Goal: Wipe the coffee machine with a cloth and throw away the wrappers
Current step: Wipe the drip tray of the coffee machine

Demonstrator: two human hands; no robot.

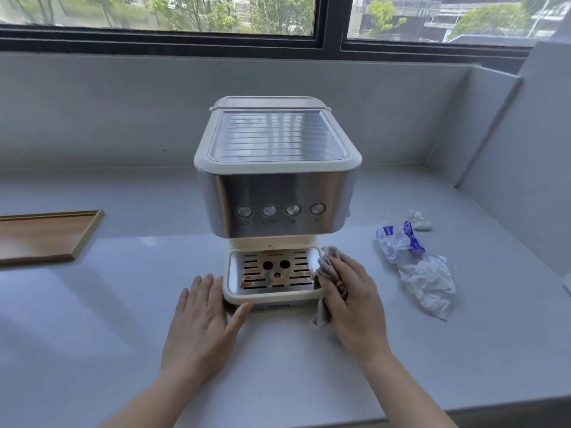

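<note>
This looks like a pantry or break corner in an office or flat. A pale grey table [123, 304] runs wall to wall under a wide dark-framed window [327, 23] showing trees and buildings. A coffee machine [276, 186] stands mid-table, a wooden tray [40, 236] at the left edge.

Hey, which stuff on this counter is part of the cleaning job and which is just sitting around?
Part of the job:
coffee machine
cloth, pressed against the drip tray's side by the right hand
blue and white wrapper
clear crumpled wrapper
small white scrap

Just lying about:
wooden tray
</note>
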